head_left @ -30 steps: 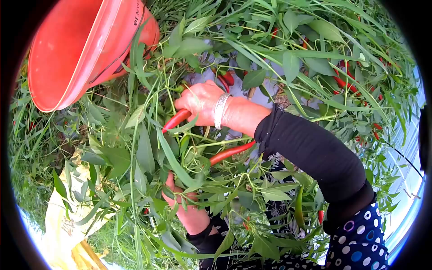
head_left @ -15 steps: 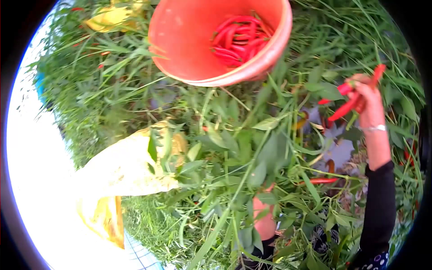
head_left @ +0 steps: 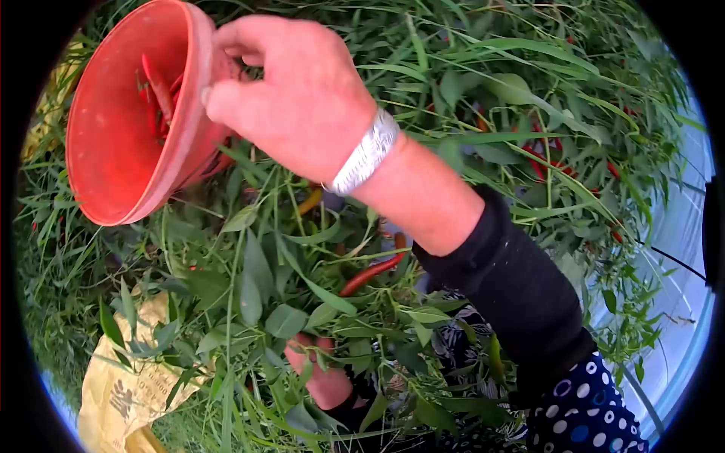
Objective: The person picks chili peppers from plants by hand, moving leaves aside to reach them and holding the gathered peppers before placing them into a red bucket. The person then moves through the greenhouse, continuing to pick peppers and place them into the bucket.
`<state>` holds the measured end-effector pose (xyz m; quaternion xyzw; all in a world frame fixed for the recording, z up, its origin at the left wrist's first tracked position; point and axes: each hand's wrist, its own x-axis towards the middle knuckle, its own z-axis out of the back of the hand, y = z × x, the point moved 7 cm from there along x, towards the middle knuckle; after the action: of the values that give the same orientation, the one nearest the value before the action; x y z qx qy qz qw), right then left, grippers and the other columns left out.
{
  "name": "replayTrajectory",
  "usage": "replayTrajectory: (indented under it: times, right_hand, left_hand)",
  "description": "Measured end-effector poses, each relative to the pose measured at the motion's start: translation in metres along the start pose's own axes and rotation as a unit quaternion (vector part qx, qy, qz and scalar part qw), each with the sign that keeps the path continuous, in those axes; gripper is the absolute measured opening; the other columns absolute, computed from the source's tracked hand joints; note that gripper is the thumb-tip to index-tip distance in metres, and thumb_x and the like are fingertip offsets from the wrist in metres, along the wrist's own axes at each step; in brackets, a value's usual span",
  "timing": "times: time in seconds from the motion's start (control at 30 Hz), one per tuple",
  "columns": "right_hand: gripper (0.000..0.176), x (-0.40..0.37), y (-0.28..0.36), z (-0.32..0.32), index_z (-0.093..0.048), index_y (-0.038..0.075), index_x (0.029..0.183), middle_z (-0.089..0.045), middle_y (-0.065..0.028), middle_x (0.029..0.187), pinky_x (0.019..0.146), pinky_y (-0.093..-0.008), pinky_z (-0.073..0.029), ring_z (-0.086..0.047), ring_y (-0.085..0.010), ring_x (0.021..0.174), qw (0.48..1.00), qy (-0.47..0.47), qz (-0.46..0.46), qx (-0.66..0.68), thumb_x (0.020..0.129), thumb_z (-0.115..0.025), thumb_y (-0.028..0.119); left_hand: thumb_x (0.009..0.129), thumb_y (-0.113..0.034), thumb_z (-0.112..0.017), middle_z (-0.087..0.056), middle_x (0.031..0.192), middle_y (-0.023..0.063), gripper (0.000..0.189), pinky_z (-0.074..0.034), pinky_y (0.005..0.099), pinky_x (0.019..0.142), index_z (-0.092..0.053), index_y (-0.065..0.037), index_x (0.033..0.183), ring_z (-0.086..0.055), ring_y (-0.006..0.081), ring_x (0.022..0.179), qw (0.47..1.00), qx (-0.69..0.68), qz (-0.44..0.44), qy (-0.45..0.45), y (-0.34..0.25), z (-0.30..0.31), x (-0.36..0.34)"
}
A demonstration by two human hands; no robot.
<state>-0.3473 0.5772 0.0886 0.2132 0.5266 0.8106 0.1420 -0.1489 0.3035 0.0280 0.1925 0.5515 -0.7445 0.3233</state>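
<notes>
My right hand [head_left: 294, 94], with a silver bracelet at the wrist, reaches across to the rim of a red bucket [head_left: 102, 143]. Its thumb and fingers are apart at the rim, and no pepper shows between them. Inside the bucket are red chili peppers [head_left: 157, 90], one of them standing steeply above the others. Lower down, my left hand [head_left: 321, 374] is in among the pepper plant's leaves [head_left: 287, 321], which hide most of its fingers. A reddish-brown chili pepper [head_left: 371, 274] hangs between the two hands.
At lower left lies a yellow printed sack [head_left: 124, 392]. More red chili peppers [head_left: 540, 162] hang among the plants at right. Tall grass blades cross the foliage, and pale blue sheeting [head_left: 680, 355] borders the right side.
My right hand has swung from the plants at right over to the bucket, and the chili peppers it held have left it. The view has shifted, so the bucket sits farther left.
</notes>
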Motion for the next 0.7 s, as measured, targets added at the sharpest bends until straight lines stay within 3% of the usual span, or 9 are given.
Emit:
replayTrajectory:
  times: [0.03, 0.1, 0.27, 0.3, 0.33, 0.43, 0.57, 0.6, 0.7]
  right_hand:
    - [0.033, -0.023, -0.003, 0.019, -0.058, -0.005, 0.09, -0.059, -0.0201, 0.081, 0.071, -0.0349, -0.049, -0.059, -0.0305, 0.073, 0.998, -0.038, 0.033, -0.031, 0.064, -0.063, 0.015]
    - [0.033, -0.066, -0.026, 0.061, -0.058, -0.002, 0.1, -0.061, -0.0129, 0.09, 0.077, -0.0289, -0.046, -0.059, -0.0194, 0.085, 0.996, 0.03, -0.074, -0.028, 0.071, -0.061, 0.013]
    - [0.024, -0.143, -0.025, 0.168, -0.058, -0.002, 0.096, -0.06, -0.0098, 0.091, 0.076, -0.0272, -0.046, -0.058, -0.018, 0.086, 0.979, 0.008, -0.135, -0.155, 0.073, -0.059, 0.005]
    - [0.023, -0.158, -0.024, 0.181, -0.058, 0.0, 0.096, -0.06, -0.0107, 0.093, 0.077, -0.0285, -0.046, -0.059, -0.0206, 0.087, 0.969, 0.032, -0.165, -0.184, 0.073, -0.059, 0.004]
    - [0.024, -0.176, -0.022, 0.189, -0.058, 0.001, 0.096, -0.06, -0.0115, 0.094, 0.078, -0.0303, -0.046, -0.059, -0.0234, 0.087, 0.964, 0.052, -0.174, -0.194, 0.072, -0.059, 0.004]
    - [0.027, -0.233, 0.003, 0.211, -0.058, 0.003, 0.098, -0.059, -0.0133, 0.097, 0.081, -0.0364, -0.047, -0.058, -0.0313, 0.092, 0.951, 0.108, -0.226, -0.184, 0.072, -0.059, 0.006]
    - [0.03, -0.306, 0.064, 0.258, -0.056, 0.004, 0.101, -0.057, -0.014, 0.101, 0.082, -0.0377, -0.047, -0.056, -0.032, 0.096, 0.931, 0.15, -0.295, -0.152, 0.072, -0.06, 0.013]
    - [0.031, -0.326, 0.077, 0.271, -0.056, 0.005, 0.102, -0.057, -0.0143, 0.102, 0.082, -0.0379, -0.047, -0.056, -0.0323, 0.096, 0.913, 0.178, -0.336, -0.147, 0.073, -0.059, 0.014]
    - [0.032, -0.388, 0.111, 0.3, -0.055, 0.007, 0.104, -0.057, -0.0142, 0.103, 0.081, -0.0404, -0.047, -0.055, -0.034, 0.095, 0.894, 0.207, -0.37, -0.144, 0.073, -0.059, 0.015]
  left_hand:
    - [0.085, -0.031, -0.054, -0.057, 0.103, 0.0122, 0.039, -0.047, 0.0379, 0.082, -0.049, -0.002, 0.11, -0.057, 0.0257, 0.092, 0.99, -0.117, 0.085, 0.006, 0.007, 0.0, 0.002]
    - [0.086, -0.033, -0.054, -0.056, 0.108, 0.0123, 0.04, -0.048, 0.0379, 0.08, -0.049, -0.004, 0.113, -0.058, 0.0267, 0.091, 0.996, -0.06, 0.062, 0.018, 0.027, 0.0, 0.013]
    - [0.089, -0.033, -0.048, -0.053, 0.111, 0.0128, 0.043, -0.046, 0.0348, 0.082, -0.044, -0.003, 0.119, -0.054, 0.0238, 0.095, 0.992, -0.087, 0.091, 0.005, 0.008, -0.015, 0.013]
    - [0.09, -0.034, -0.045, -0.05, 0.114, 0.0126, 0.045, -0.043, 0.0311, 0.085, -0.041, -0.002, 0.122, -0.051, 0.0197, 0.1, 0.994, -0.039, 0.105, 0.004, 0.02, -0.004, 0.025]
    - [0.089, -0.043, -0.043, -0.052, 0.111, 0.0118, 0.051, -0.044, 0.0319, 0.081, -0.043, -0.003, 0.121, -0.052, 0.02, 0.097, 0.966, -0.178, 0.14, 0.122, 0.03, -0.015, 0.032]
    - [0.088, -0.046, -0.043, -0.051, 0.11, 0.013, 0.054, -0.048, 0.0365, 0.078, -0.043, -0.003, 0.12, -0.053, 0.0239, 0.092, 0.972, -0.182, 0.104, 0.103, -0.034, -0.057, -0.025]
    - [0.087, -0.049, -0.042, -0.05, 0.113, 0.0139, 0.056, -0.048, 0.0378, 0.079, -0.042, -0.005, 0.123, -0.054, 0.0262, 0.094, 0.948, -0.149, 0.168, 0.224, 0.045, 0.001, 0.03]
    - [0.086, -0.052, -0.042, -0.049, 0.116, 0.0143, 0.06, -0.047, 0.041, 0.08, -0.042, -0.006, 0.124, -0.053, 0.0286, 0.096, 0.943, -0.101, 0.104, 0.299, 0.079, 0.039, 0.062]
    - [0.085, -0.053, -0.045, -0.049, 0.117, 0.0135, 0.06, -0.047, 0.0413, 0.078, -0.044, -0.005, 0.122, -0.053, 0.0288, 0.096, 0.953, -0.119, 0.165, 0.223, 0.003, 0.038, -0.009]
